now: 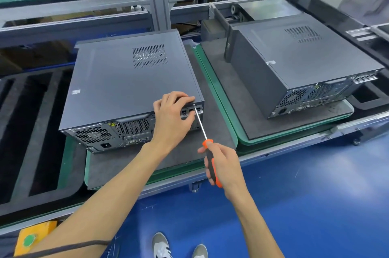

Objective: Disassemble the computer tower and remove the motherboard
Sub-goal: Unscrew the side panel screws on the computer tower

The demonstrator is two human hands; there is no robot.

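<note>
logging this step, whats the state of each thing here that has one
near computer tower: on its side, side panel still on
second tower: on its side, panel on, untouched
screwdriver: held, tip at the tower's rear top edge
left hand: resting on the tower's rear corner
right hand: gripping the screwdriver handle

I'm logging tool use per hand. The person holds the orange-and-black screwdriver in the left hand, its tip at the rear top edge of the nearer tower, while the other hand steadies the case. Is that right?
Not quite: the head view shows the screwdriver gripped in the right hand, not the left. Its tip is at the rear top edge of the nearer tower, and the left hand steadies the case there.
</note>
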